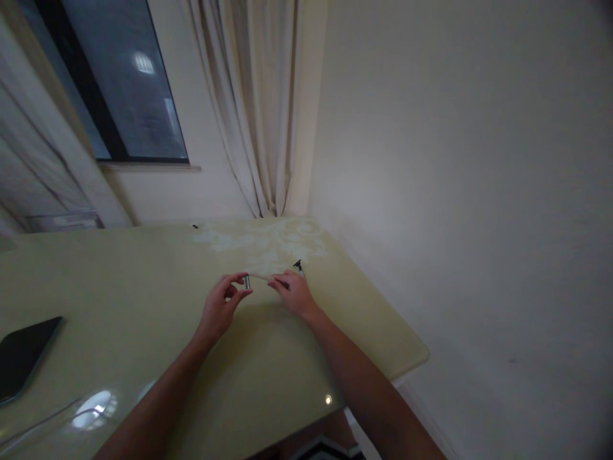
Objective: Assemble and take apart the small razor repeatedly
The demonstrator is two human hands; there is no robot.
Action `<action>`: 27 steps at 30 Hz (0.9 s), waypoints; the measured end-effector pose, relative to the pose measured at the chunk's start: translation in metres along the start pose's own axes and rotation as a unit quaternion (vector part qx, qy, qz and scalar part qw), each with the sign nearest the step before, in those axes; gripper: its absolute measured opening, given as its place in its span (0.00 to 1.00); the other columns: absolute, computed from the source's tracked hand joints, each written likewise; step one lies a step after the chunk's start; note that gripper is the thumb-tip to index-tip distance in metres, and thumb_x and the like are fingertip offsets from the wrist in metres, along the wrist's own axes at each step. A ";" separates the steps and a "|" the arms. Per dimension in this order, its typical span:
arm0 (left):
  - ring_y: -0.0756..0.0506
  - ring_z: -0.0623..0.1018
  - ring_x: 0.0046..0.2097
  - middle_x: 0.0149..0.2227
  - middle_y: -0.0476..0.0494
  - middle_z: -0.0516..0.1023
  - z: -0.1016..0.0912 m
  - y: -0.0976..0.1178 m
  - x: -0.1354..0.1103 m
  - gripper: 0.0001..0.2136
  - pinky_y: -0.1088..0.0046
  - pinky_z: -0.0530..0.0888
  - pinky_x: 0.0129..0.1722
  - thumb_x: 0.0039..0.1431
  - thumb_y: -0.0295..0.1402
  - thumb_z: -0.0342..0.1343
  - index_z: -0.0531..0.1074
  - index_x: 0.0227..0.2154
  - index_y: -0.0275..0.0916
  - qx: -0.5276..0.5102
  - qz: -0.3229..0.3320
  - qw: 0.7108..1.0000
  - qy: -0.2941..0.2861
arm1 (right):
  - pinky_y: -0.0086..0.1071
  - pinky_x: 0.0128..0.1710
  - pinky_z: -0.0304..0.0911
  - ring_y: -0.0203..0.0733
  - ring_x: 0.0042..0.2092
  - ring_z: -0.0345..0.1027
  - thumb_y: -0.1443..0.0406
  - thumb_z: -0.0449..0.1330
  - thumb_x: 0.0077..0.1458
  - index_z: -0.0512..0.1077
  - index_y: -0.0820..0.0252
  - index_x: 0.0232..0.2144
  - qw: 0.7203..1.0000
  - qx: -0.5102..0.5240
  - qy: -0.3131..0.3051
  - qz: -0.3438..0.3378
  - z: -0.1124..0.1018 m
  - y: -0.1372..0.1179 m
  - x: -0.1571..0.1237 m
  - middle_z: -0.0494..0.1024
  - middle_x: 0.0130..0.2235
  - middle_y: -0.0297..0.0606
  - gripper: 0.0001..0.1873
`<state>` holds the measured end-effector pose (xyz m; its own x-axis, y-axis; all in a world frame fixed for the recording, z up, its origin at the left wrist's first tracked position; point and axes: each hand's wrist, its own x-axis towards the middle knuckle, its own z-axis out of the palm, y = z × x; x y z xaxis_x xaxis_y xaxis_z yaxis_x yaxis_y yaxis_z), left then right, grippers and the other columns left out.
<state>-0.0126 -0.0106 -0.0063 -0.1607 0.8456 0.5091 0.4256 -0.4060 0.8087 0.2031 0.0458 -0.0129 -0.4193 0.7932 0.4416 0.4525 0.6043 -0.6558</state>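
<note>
My left hand (221, 308) pinches a small dark cylindrical piece (247, 282) between thumb and forefinger, just above the pale green table (143, 287). My right hand (293, 292) is closed on a thin pen-like tool (282, 281); its black tip (298, 264) sticks out past the fingers. A thin light shaft (258, 276) runs between the two hands. What the parts are exactly is too small to tell.
A dark phone or tablet (23, 364) lies at the table's left edge. A small dark speck (195, 226) sits near the far edge. A curtain (253, 108) and a window (119, 83) are behind; a bare wall (454, 191) bounds the right side.
</note>
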 end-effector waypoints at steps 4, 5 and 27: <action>0.52 0.69 0.26 0.37 0.49 0.76 0.000 -0.002 0.000 0.18 0.74 0.70 0.28 0.55 0.43 0.65 0.78 0.46 0.41 -0.002 -0.002 1.000 -0.006 | 0.30 0.37 0.57 0.38 0.35 0.65 0.56 0.64 0.66 0.84 0.58 0.44 1.000 -0.005 0.017 0.006 0.000 -0.001 0.000 0.74 0.32 0.37 0.14; 0.52 0.69 0.26 0.37 0.49 0.76 0.001 -0.003 0.000 0.18 0.74 0.70 0.29 0.55 0.43 0.65 0.78 0.46 0.41 -0.004 -0.002 1.000 -0.006 | 0.30 0.37 0.57 0.38 0.35 0.65 0.55 0.64 0.66 0.84 0.57 0.45 1.000 0.004 0.008 -0.003 0.000 -0.001 0.000 0.75 0.32 0.37 0.15; 0.51 0.68 0.26 0.37 0.49 0.76 0.004 -0.006 0.000 0.18 0.74 0.69 0.28 0.53 0.43 0.65 0.78 0.45 0.42 -0.021 -0.013 1.000 -0.003 | 0.30 0.37 0.58 0.38 0.34 0.66 0.59 0.65 0.65 0.84 0.58 0.44 1.000 -0.018 0.005 -0.002 0.001 -0.006 0.000 0.73 0.32 0.36 0.11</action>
<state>-0.0113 -0.0068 -0.0129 -0.1660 0.8581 0.4859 0.3841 -0.3976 0.8333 0.1993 0.0415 -0.0096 -0.4126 0.7915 0.4508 0.4785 0.6095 -0.6322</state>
